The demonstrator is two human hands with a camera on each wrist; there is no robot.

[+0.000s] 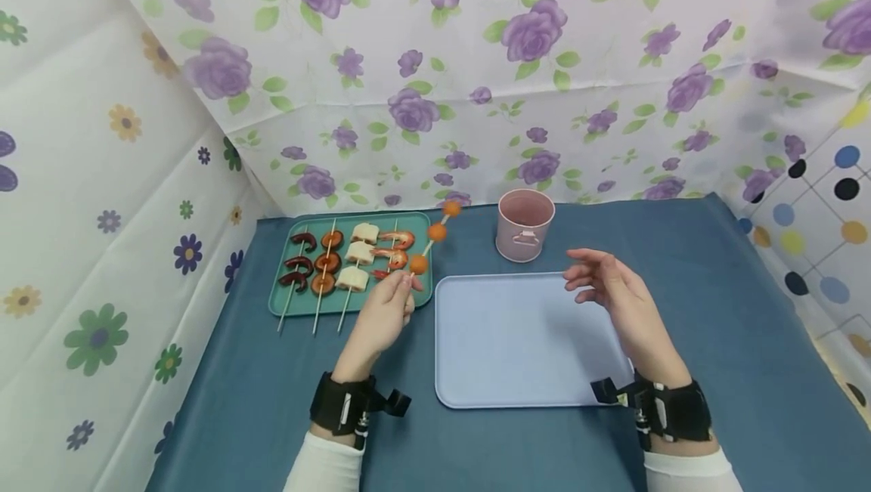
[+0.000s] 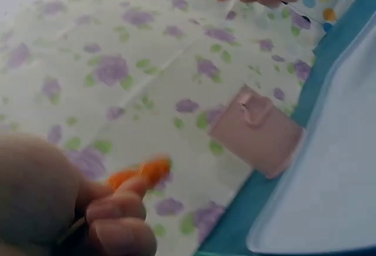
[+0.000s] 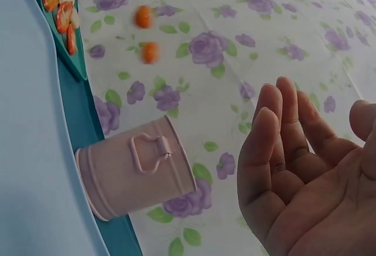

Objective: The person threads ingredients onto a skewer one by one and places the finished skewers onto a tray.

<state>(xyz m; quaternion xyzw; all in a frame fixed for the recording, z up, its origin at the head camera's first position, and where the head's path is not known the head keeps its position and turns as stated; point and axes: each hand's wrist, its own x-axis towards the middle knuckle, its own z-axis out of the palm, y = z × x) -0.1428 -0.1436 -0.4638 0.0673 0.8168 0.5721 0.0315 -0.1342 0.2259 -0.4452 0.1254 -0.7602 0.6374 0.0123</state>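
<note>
My left hand (image 1: 385, 313) pinches the lower end of a skewer (image 1: 437, 232) strung with three orange balls, tilted up to the right over the green tray's right edge. In the left wrist view the orange pieces (image 2: 154, 171) are blurred and partly hidden behind the fingers. Over the right part of the light blue tray (image 1: 517, 341), my right hand (image 1: 622, 299) hovers with loosely bent fingers and holds nothing. The right wrist view shows its palm (image 3: 317, 209) with the fingers apart from the thumb.
The green tray (image 1: 275, 303) at the back left bears skewers of dark curled pieces (image 1: 299, 261), round brown slices (image 1: 327, 262), white chunks (image 1: 358, 252) and shrimp (image 1: 397, 239). A pink bucket (image 1: 522, 227) stands behind the blue tray. Flowered cloth (image 1: 408, 152) hangs along the back.
</note>
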